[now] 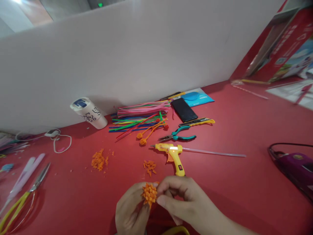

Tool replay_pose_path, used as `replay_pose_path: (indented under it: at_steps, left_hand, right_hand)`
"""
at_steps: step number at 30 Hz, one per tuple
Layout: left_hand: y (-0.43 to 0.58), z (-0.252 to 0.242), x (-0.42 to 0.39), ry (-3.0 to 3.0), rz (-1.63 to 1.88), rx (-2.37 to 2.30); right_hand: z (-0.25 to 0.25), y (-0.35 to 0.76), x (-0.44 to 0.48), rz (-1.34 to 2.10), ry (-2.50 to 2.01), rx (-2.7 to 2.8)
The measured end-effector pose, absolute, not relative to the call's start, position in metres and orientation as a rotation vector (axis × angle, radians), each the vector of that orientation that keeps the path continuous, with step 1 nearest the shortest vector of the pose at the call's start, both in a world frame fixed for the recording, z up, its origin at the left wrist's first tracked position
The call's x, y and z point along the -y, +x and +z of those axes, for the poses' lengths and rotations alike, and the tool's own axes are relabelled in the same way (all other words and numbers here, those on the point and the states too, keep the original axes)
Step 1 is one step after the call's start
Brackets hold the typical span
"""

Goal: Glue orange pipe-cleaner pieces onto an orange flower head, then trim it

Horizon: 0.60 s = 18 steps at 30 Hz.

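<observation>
An orange flower with many pointed petals [149, 193] is gripped between the fingers of my left hand [130, 207], near the table's front edge. My right hand [187, 200] is closed in a pinch at the flower's right side. Whether a small piece sits between its thumb and finger is hidden. Beyond my hands lies a small pile of loose orange petals [150, 167]. A yellow glue gun [170, 151] rests just past my right hand, a clear glue stick [215, 152] sticking out of its back.
Orange scraps [98, 160] lie left of centre. Behind are teal-handled pliers [178, 134], a utility knife [198, 122], a phone [184, 110], coloured pipe cleaners [143, 109] and a white tumbler [89, 112]. Yellow-handled scissors [31, 189] lie left; a purple bag-like object [297, 168] sits right.
</observation>
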State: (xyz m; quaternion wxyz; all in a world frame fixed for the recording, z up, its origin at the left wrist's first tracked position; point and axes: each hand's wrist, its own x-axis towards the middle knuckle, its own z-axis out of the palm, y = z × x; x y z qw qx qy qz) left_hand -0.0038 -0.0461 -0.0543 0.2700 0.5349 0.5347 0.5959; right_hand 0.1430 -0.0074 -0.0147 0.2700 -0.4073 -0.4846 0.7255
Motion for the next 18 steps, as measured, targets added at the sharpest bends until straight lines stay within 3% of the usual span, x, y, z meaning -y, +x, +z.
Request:
replay_pose_path:
  at_steps: [18]
  left_hand:
    - [-0.0005, -0.0504, 0.0435, 1.485, 1.618, -1.413]
  right_hand:
    - [-0.0161, 0.1434, 0.0084, 1.971, -1.075, 1.282]
